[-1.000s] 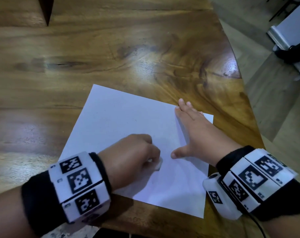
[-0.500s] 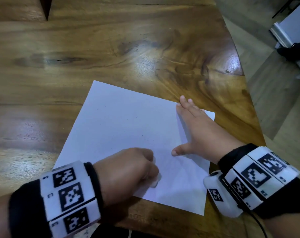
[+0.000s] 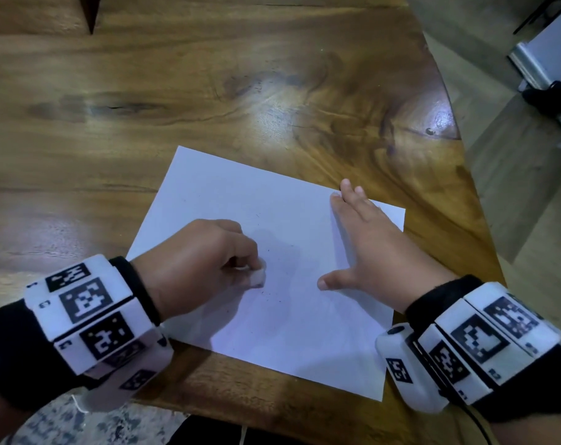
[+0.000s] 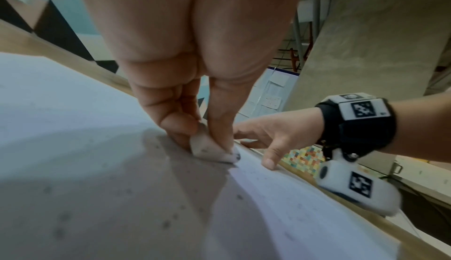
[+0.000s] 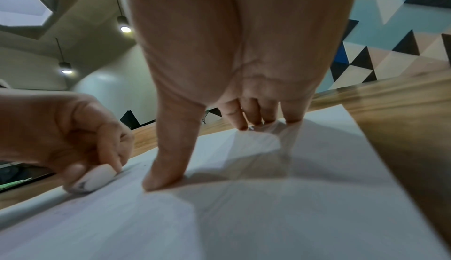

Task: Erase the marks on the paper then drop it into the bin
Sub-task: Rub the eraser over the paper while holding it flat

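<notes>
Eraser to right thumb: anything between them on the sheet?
Only bare paper with fine dark specks lies between the eraser and the right hand's thumb; head view shows it.

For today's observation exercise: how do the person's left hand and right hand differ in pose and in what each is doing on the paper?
1. The left hand is curled; the right hand is spread flat.
2. The left hand pinches a white eraser; the right hand holds nothing.
3. The left hand meets the paper through the eraser; the right hand presses it directly, near its right edge.
Both wear marker-tagged wristbands.
</notes>
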